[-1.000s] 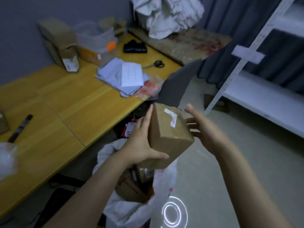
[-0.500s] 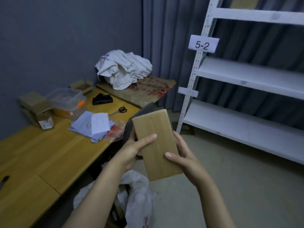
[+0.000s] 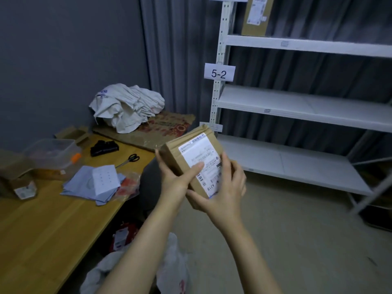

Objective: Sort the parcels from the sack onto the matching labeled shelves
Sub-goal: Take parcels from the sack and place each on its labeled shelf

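Grey room, white shelves ahead. You hold the brown parcel up above the sack, left hand and right hand both gripping it. You seem to be reading its sticker. Next, find the matching shelf, maybe by the 5-2 tag.

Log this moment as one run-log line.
parcel: label facing camera | left hand: grips it, thumb on label | right hand: grips lower end | 5-2 tag: on rack beyond
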